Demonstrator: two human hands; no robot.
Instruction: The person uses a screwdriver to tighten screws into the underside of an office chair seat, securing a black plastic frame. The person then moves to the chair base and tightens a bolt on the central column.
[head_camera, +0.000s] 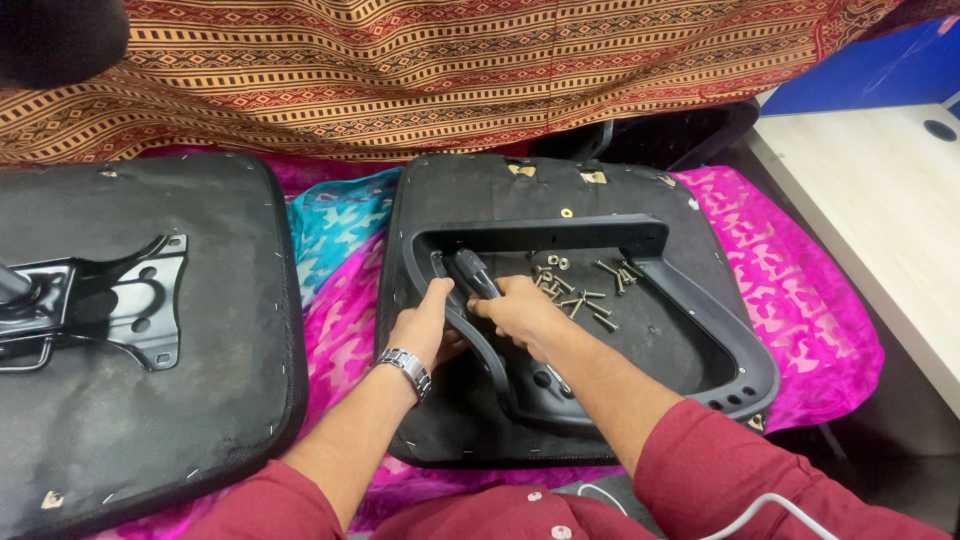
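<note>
Screwdriver (472, 272), black-handled, sits in the right hand (522, 312), fingers wrapped closed around the handle, tip hidden near the left corner of the armrest frame (700, 300). Frame is a black plastic loop lying flat on an upturned black seat pad (480, 190). Left hand (428, 322), with a metal wristwatch (405, 368), curls closed on the frame's left bar, just beside the right hand. Loose screws (580, 290) lie scattered on the pad inside the loop, near the right hand. Seat pad rests on a pink patterned cloth (800, 300), a patch of blue cloth showing at its left. Second upturned seat (150, 420) lies well to the left, carrying a black metal bracket (120, 300). Striped brown fabric (450, 70) hangs behind. Pale bench (880, 210) at right edge. Both sleeves dark red.
</note>
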